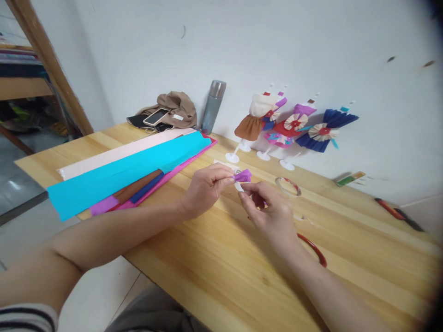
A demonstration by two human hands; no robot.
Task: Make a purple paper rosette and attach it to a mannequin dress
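Between the thumb and fingers of my left hand is a small gathered piece of purple crepe paper, its fanned end pointing right. My right hand is close beside it, thumb and forefinger pinched at the end of a small white strip. The strip lies just under the purple paper; whether it is stuck to it I cannot tell. Under my right wrist a curved red handle shows in part; the rest is hidden. Behind my fingers a pale flat piece lies on the wooden table.
Crepe paper sheets, a turquoise one on top, cover the table's left. Behind are a phone, brown cloth and a flask. Small dressed stands line the wall. A tape roll and red-black cutter lie right.
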